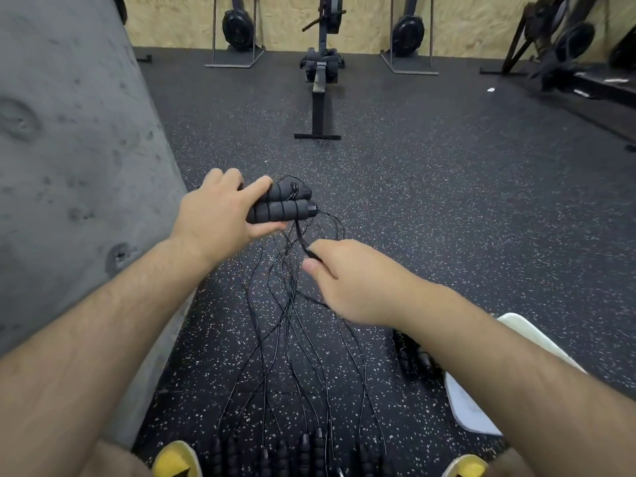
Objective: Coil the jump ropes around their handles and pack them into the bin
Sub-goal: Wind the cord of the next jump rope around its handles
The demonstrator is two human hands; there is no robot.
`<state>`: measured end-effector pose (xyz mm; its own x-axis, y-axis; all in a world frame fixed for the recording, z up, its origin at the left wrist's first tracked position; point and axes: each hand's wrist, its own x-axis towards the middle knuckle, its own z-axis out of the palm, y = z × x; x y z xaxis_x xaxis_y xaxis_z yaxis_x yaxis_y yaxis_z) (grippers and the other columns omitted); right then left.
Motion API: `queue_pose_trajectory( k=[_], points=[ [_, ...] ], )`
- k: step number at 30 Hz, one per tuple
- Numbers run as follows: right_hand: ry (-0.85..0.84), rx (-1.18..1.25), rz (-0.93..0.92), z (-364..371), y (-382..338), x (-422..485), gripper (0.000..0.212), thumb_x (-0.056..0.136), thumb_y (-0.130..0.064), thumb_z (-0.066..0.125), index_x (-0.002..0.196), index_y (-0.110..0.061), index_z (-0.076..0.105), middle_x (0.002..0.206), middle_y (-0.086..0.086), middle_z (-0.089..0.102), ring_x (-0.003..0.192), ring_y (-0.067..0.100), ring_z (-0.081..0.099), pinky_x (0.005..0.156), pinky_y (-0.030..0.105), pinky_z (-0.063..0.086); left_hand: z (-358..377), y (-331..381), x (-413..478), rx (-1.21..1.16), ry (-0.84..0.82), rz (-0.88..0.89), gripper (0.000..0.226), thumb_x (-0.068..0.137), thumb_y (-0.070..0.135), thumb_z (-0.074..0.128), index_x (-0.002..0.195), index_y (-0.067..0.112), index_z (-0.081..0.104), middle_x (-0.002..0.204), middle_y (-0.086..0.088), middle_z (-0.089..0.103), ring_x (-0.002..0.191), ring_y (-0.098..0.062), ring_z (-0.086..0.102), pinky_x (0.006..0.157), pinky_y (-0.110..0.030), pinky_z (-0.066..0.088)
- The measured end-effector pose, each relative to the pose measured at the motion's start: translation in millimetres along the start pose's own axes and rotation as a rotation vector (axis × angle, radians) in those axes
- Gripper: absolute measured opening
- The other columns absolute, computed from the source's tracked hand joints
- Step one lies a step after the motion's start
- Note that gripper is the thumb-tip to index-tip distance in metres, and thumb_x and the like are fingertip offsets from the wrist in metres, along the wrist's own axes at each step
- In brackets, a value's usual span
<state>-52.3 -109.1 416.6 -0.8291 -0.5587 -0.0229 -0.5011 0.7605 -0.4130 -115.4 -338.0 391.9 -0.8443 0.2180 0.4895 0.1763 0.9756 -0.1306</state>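
Note:
My left hand (220, 211) grips two black foam jump rope handles (280, 204), held side by side and pointing right. A thin black cord (300, 235) runs from the handles down to my right hand (347, 280), which pinches it a short way below them. Several more thin cords (292, 339) lie spread over the speckled floor beneath my hands. Several other black handles (303, 452) lie in a row at the bottom, between my yellow shoes. The white bin (468, 407) sits low at the right, partly hidden by my right arm, with coiled ropes (413, 356) inside.
A grey concrete wall (69, 166) runs along the left. A rowing machine (320, 80) stands ahead in the middle, with more machines against the wooden back wall (406, 32) and at the right (568, 46). The floor is dark speckled rubber.

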Motion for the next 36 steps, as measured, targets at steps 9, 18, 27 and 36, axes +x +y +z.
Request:
queue_pose_trajectory(
  k=[9,18,27,36],
  points=[
    [0.290,-0.365,-0.216,-42,19,3,0.022,0.103,-0.033,0.040,0.105,-0.024,0.060,0.088,-0.007,0.063,0.081,0.021,0.059,0.071,0.036,0.047,-2,8,-22,-0.072,-0.042,0.292,0.075,0.079,0.089,0.042,0.127,0.033,0.057,0.097,-0.001,0.054,0.089,-0.026,0.053,0.055,-0.041,0.055],
    [0.364,-0.099,-0.185,-35,65,23,0.028,0.098,-0.045,0.036,0.105,-0.034,0.061,0.094,-0.009,0.064,0.092,0.016,0.058,0.082,0.042,0.050,-32,35,-37,-0.299,0.060,0.357,0.074,0.082,0.083,0.050,0.135,0.031,0.057,0.098,0.006,0.055,0.090,-0.020,0.052,0.063,-0.042,0.055],
    [0.210,0.391,0.080,31,38,35,0.024,0.103,-0.013,0.038,0.085,-0.024,0.051,0.070,-0.011,0.049,0.064,0.009,0.045,0.058,0.025,0.038,-44,36,-28,-0.319,0.177,0.170,0.072,0.080,0.084,0.049,0.131,0.035,0.058,0.096,0.005,0.055,0.089,-0.022,0.052,0.061,-0.038,0.052],
    [0.148,0.440,0.144,30,-3,23,0.038,0.107,-0.040,0.029,0.091,-0.024,0.060,0.074,-0.004,0.057,0.062,0.011,0.050,0.064,0.031,0.040,-28,3,-16,-0.141,0.132,0.040,0.073,0.078,0.088,0.044,0.126,0.035,0.059,0.094,0.002,0.054,0.090,-0.025,0.053,0.056,-0.030,0.042]
  ],
)
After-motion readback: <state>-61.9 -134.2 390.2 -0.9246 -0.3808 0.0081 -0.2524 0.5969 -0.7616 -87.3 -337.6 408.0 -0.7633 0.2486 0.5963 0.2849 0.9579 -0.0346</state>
